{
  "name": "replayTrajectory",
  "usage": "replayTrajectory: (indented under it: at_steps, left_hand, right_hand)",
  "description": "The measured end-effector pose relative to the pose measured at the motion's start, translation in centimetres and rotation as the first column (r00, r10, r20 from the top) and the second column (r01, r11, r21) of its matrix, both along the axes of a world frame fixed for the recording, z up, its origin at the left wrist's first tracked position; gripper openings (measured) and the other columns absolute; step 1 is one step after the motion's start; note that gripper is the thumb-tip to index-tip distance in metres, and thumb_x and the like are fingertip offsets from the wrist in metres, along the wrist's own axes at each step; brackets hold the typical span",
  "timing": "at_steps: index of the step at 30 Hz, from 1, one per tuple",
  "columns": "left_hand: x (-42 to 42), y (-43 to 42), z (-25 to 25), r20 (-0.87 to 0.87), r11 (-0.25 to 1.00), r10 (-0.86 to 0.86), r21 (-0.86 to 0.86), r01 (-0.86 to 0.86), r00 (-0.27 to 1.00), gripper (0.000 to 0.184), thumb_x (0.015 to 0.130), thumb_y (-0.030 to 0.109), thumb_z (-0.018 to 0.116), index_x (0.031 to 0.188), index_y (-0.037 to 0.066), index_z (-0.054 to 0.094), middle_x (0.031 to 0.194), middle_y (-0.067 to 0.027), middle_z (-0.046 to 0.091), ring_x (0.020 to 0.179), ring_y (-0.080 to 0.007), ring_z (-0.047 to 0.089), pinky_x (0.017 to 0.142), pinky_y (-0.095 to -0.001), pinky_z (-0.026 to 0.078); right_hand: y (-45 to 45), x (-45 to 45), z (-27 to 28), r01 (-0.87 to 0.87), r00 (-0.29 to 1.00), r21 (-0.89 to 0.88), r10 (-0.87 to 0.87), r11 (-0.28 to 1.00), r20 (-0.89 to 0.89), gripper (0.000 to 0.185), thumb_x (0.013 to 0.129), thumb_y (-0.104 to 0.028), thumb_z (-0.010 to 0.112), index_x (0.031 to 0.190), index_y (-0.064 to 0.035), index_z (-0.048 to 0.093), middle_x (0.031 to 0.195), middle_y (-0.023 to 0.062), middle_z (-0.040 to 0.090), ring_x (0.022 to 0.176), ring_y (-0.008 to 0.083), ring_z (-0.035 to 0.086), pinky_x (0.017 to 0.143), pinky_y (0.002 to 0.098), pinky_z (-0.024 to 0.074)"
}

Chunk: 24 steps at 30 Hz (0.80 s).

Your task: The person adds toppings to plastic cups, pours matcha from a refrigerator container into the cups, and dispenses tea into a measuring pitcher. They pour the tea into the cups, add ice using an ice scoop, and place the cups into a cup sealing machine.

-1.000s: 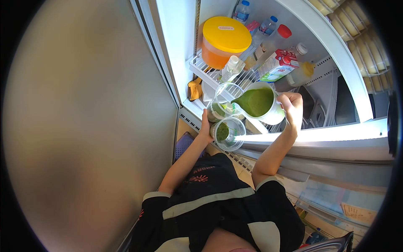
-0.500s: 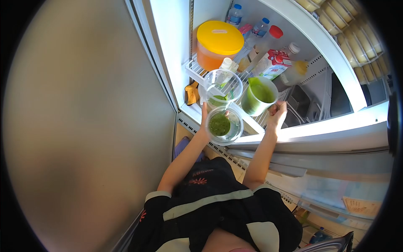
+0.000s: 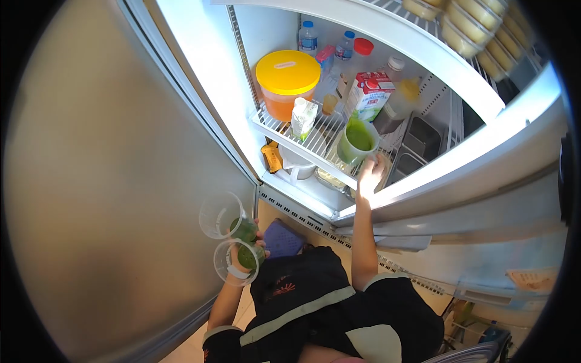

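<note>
White wire fridge shelf (image 3: 284,138): right hand (image 3: 371,172) grips translucent green-filled jug (image 3: 353,150), contact unclear; left hand (image 3: 260,242) grips two clear plastic cups (image 3: 247,258). Apparent placement; release needs level footing.

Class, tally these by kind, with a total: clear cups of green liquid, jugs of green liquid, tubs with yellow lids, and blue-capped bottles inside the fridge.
Clear cups of green liquid: 2
Jug of green liquid: 1
Tub with yellow lid: 1
Blue-capped bottles: 2
Total: 6
</note>
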<state>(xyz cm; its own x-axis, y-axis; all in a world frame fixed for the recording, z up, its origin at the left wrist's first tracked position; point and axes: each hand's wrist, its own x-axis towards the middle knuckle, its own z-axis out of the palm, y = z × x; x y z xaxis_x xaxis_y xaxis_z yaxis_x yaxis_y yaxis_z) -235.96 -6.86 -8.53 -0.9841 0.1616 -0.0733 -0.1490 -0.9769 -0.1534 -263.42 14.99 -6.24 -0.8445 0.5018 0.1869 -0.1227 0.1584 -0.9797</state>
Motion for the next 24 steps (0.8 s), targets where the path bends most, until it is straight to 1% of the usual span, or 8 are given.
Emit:
replayTrajectory:
  at_steps: [1, 3, 5, 9, 11, 13, 20, 24]
  left_hand:
    - [0.5, -0.4, 0.1, 0.006, 1.0, -0.019, -0.014, 0.019, 1.0, 0.068, 0.076, 0.057, 0.044, 0.126, 0.013, 0.03, 0.104, -0.0118, 0.047, 0.09, -0.0247, 0.051, 0.08, -0.0523, 0.037]
    - [1.1, -1.2, 0.3, 0.047, 0.996, -0.02, -0.09, 0.025, 0.999, 0.065, 0.077, 0.055, 0.044, 0.126, 0.015, 0.032, 0.102, -0.0093, 0.048, 0.089, -0.0224, 0.05, 0.077, -0.0497, 0.036]
    - [1.1, -1.8, 0.4, 0.015, 0.995, -0.024, -0.096, 0.026, 1.0, 0.065, 0.076, 0.054, 0.045, 0.126, 0.015, 0.031, 0.103, -0.0096, 0.047, 0.091, -0.022, 0.048, 0.077, -0.0489, 0.035]
    - [0.8, -1.9, 0.8, -0.092, 0.994, -0.081, -0.081, 0.074, 0.992, 0.066, 0.075, 0.052, 0.049, 0.126, 0.014, 0.032, 0.103, -0.0091, 0.047, 0.092, -0.0211, 0.047, 0.079, -0.0476, 0.034]
    - [1.8, -1.6, 1.4, -0.11, 0.992, -0.099, -0.088, 0.09, 0.989, 0.068, 0.073, 0.052, 0.051, 0.127, 0.015, 0.031, 0.103, -0.0074, 0.048, 0.09, -0.0192, 0.049, 0.079, -0.0448, 0.034]
    - [2.2, -1.4, 1.1, -0.148, 0.987, -0.135, -0.106, 0.12, 0.98, 0.069, 0.072, 0.049, 0.055, 0.127, 0.015, 0.031, 0.103, -0.0071, 0.047, 0.09, -0.0185, 0.049, 0.08, -0.0432, 0.034]
    - [3.0, 0.6, 0.1, -0.235, 0.968, -0.247, -0.024, 0.249, 0.94, 0.075, 0.066, 0.039, 0.065, 0.128, 0.013, 0.03, 0.105, -0.0049, 0.047, 0.091, -0.0168, 0.048, 0.08, -0.039, 0.035]
    - [3.1, 3.4, -1.2, -0.301, 0.91, -0.413, -0.152, 0.385, 0.859, 0.08, 0.065, 0.04, 0.066, 0.13, 0.013, 0.026, 0.107, -0.0045, 0.046, 0.093, -0.0168, 0.047, 0.083, -0.0393, 0.032]
  right_hand:
    - [-0.1, 1.7, -0.2, 0.114, 0.993, 0.319, -0.105, 0.941, -0.044, 0.029, 0.074, -0.021, 0.05, 0.095, -0.0005, 0.053, 0.088, 0.0139, 0.055, 0.079, 0.0274, 0.05, 0.073, 0.0365, 0.0393]
    - [0.6, 6.8, 0.4, -0.099, 0.993, 0.433, 0.115, 0.896, -0.01, 0.044, 0.07, -0.014, 0.057, 0.111, -0.0018, 0.044, 0.109, 0.018, 0.047, 0.1, 0.0316, 0.044, 0.086, 0.0383, 0.0334]
    - [1.5, 13.4, 1.2, -0.221, 0.891, 0.482, 0.376, 0.848, -0.253, 0.04, 0.068, -0.006, 0.056, 0.106, -0.0002, 0.046, 0.097, 0.0184, 0.049, 0.093, 0.0328, 0.045, 0.089, 0.0391, 0.0299]
    - [4.6, 20.0, 2.8, 0.555, 0.739, 0.537, -0.08, 0.635, -0.669, 0.038, 0.068, -0.008, 0.059, 0.103, -0.0001, 0.044, 0.098, 0.0152, 0.047, 0.09, 0.0333, 0.046, 0.091, 0.0422, 0.0269]
    - [5.7, 19.1, 1.7, 0.627, 0.756, 0.314, -0.461, 0.712, -0.465, 0.047, 0.066, -0.011, 0.064, 0.106, 0.0006, 0.042, 0.101, 0.0147, 0.045, 0.089, 0.0321, 0.046, 0.088, 0.039, 0.0305]
    - [6.8, 17.8, -0.7, 0.354, 0.926, 0.093, -0.335, 0.931, -0.173, 0.046, 0.063, -0.013, 0.067, 0.101, 0.0005, 0.046, 0.093, 0.0143, 0.05, 0.084, 0.029, 0.049, 0.08, 0.0347, 0.0372]
    - [7.2, 22.8, -0.3, 0.271, 0.96, 0.25, -0.244, 0.929, -0.133, 0.028, 0.063, -0.01, 0.065, 0.085, 0.0001, 0.052, 0.079, 0.0114, 0.057, 0.072, 0.0217, 0.056, 0.067, 0.0333, 0.0428]
    - [7.6, 34.6, -2.0, 0.27, 0.962, 0.185, -0.272, 0.945, -0.013, 0.049, 0.06, -0.006, 0.066, 0.103, 0.0023, 0.045, 0.085, 0.0109, 0.054, 0.085, 0.0216, 0.053, 0.078, 0.034, 0.0406]
